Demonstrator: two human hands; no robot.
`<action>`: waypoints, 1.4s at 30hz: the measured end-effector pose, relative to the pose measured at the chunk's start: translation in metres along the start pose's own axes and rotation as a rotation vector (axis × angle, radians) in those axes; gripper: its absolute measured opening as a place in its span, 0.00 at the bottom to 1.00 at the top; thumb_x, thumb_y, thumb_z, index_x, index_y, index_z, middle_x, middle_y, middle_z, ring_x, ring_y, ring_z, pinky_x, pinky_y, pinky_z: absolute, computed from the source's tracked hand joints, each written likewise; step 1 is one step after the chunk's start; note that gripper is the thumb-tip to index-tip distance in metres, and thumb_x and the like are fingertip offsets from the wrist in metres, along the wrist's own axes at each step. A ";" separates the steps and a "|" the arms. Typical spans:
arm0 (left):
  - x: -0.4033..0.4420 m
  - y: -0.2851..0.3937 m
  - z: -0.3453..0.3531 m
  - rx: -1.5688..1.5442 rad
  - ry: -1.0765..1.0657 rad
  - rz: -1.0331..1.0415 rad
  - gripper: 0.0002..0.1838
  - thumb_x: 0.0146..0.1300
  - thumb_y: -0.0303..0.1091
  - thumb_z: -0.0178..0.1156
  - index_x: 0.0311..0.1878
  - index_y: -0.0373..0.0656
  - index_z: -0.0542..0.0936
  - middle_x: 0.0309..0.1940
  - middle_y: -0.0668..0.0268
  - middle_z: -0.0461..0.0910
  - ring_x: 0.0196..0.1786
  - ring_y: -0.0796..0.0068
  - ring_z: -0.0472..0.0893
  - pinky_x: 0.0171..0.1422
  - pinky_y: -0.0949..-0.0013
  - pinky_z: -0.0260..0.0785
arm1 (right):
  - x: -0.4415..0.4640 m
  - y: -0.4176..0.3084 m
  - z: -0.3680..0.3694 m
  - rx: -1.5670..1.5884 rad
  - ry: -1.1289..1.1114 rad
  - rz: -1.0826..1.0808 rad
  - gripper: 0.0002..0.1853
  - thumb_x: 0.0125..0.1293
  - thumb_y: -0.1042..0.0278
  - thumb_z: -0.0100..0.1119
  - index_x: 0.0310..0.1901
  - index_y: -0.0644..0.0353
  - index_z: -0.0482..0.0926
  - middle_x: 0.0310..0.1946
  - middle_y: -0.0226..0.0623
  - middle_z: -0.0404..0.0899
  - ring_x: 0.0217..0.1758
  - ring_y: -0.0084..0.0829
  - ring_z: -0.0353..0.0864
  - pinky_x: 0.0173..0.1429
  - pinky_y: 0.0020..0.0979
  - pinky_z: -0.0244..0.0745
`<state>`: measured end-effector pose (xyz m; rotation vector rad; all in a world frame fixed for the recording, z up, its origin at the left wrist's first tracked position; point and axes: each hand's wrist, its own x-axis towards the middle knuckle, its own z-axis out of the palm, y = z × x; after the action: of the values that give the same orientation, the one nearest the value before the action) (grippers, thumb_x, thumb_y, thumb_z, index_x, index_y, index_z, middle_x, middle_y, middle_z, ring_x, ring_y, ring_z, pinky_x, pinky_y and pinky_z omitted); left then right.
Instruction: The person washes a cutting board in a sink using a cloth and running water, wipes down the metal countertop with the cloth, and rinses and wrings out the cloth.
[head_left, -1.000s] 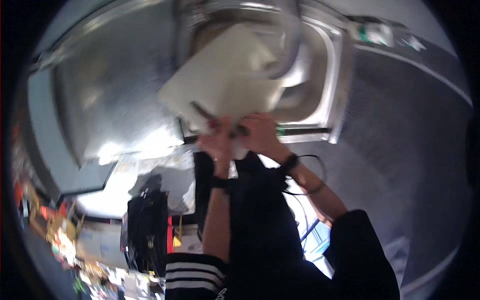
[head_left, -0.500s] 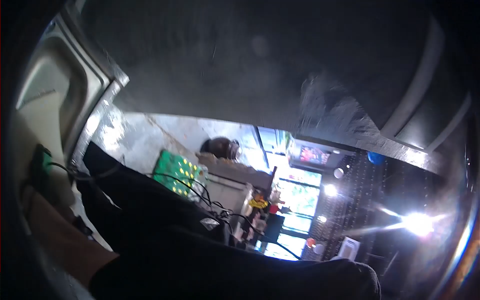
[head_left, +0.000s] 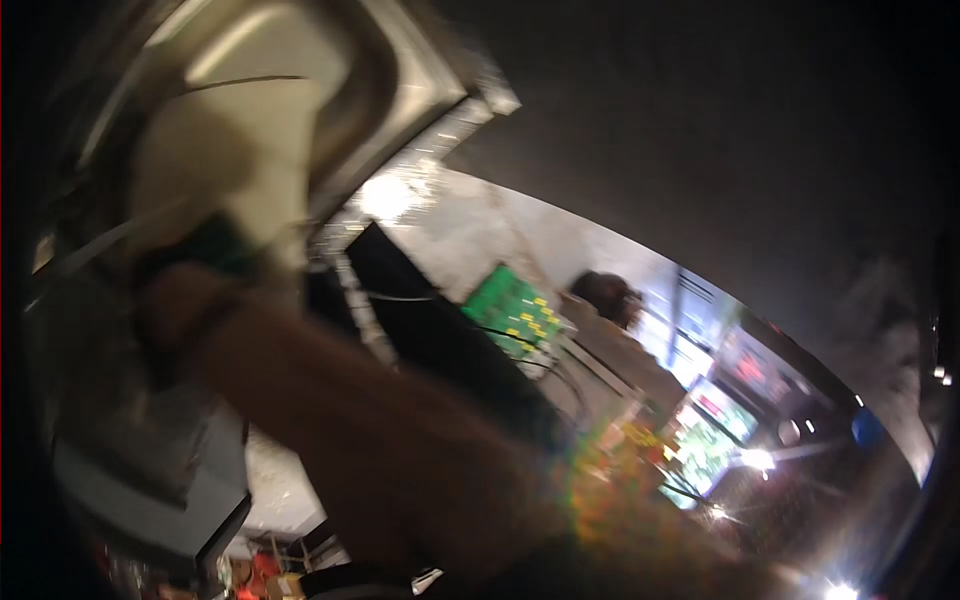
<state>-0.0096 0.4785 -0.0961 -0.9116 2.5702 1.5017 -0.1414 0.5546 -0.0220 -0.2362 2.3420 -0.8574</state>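
Observation:
My right hand [head_left: 190, 305], smeared by motion, is wrapped round a dark green object [head_left: 215, 250], probably a tool; its kind is too blurred to make out. The forearm runs up to it from the lower right. The hand is close to a pale, cream-coloured surface [head_left: 265, 170] beside a recessed metal panel [head_left: 375, 130]. Whether the green object touches that surface, I cannot tell. My left hand is not in view.
A large dark panel [head_left: 680, 120] covers the upper right. Beyond its edge are a green sheet with yellow marks [head_left: 510, 315], black cables [head_left: 500, 335] and a bright window [head_left: 710, 440]. A grey box-like shape [head_left: 150, 490] lies at lower left.
The view has swung, so the metal panel, the green sheet and my right hand appear further right. More of my forearm shows. The green object is still in my right hand.

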 end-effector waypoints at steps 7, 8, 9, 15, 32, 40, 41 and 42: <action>-0.014 0.009 0.005 -0.097 0.111 -0.048 0.17 0.56 0.37 0.69 0.40 0.33 0.77 0.30 0.62 0.81 0.30 0.75 0.80 0.31 0.71 0.76 | -0.083 0.023 0.022 -0.222 0.431 0.051 0.10 0.44 0.56 0.62 0.26 0.50 0.83 0.27 0.31 0.81 0.41 0.33 0.80 0.47 0.38 0.69; -0.015 0.010 0.009 -0.102 0.121 -0.058 0.17 0.56 0.36 0.69 0.40 0.33 0.77 0.30 0.62 0.81 0.30 0.75 0.80 0.31 0.71 0.76 | -0.094 0.030 0.019 -0.263 0.462 0.035 0.10 0.45 0.56 0.62 0.26 0.51 0.83 0.26 0.31 0.80 0.40 0.33 0.79 0.46 0.39 0.69; -0.018 0.016 0.012 -0.159 0.123 -0.100 0.17 0.56 0.36 0.69 0.41 0.33 0.77 0.30 0.62 0.81 0.30 0.75 0.80 0.31 0.71 0.76 | -0.103 0.036 0.016 -0.260 0.403 0.056 0.09 0.47 0.56 0.61 0.28 0.49 0.83 0.30 0.31 0.80 0.44 0.34 0.78 0.49 0.41 0.68; -0.022 0.053 0.015 -0.390 0.136 -0.288 0.13 0.56 0.32 0.69 0.37 0.34 0.77 0.33 0.64 0.80 0.33 0.74 0.79 0.37 0.72 0.75 | -0.122 0.047 0.014 -0.232 0.477 -0.027 0.13 0.49 0.56 0.63 0.35 0.50 0.81 0.51 0.35 0.73 0.55 0.46 0.70 0.54 0.53 0.65; -0.010 0.086 -0.003 -0.669 0.164 -0.118 0.24 0.54 0.28 0.66 0.52 0.35 0.70 0.45 0.61 0.75 0.50 0.72 0.74 0.55 0.68 0.68 | -0.009 -0.038 -0.003 -0.069 0.558 -0.493 0.13 0.47 0.68 0.69 0.38 0.47 0.83 0.31 0.28 0.77 0.37 0.34 0.77 0.41 0.37 0.73; -0.010 0.035 0.011 -0.624 0.084 -0.129 0.20 0.52 0.29 0.62 0.48 0.35 0.71 0.37 0.65 0.77 0.41 0.75 0.76 0.48 0.72 0.70 | 0.048 -0.039 0.031 -0.353 0.501 -0.584 0.10 0.46 0.63 0.68 0.34 0.43 0.83 0.28 0.27 0.73 0.38 0.32 0.75 0.38 0.36 0.69; -0.007 0.032 0.013 -0.649 0.084 -0.141 0.19 0.52 0.29 0.62 0.48 0.35 0.72 0.36 0.65 0.77 0.40 0.75 0.76 0.47 0.72 0.70 | 0.053 -0.037 0.027 -0.365 0.490 -0.535 0.10 0.46 0.63 0.68 0.34 0.43 0.83 0.29 0.27 0.73 0.38 0.32 0.74 0.37 0.36 0.69; 0.000 0.030 0.019 -0.861 0.075 -0.264 0.18 0.53 0.29 0.62 0.47 0.36 0.71 0.35 0.66 0.77 0.39 0.75 0.76 0.45 0.71 0.70 | 0.057 -0.037 0.024 -0.358 0.511 -0.491 0.09 0.48 0.65 0.67 0.34 0.45 0.84 0.31 0.28 0.77 0.38 0.34 0.76 0.38 0.38 0.72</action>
<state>-0.0292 0.5047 -0.0821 -1.2968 1.6698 2.5293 -0.1729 0.4925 -0.0410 -0.8579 2.9766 -0.7731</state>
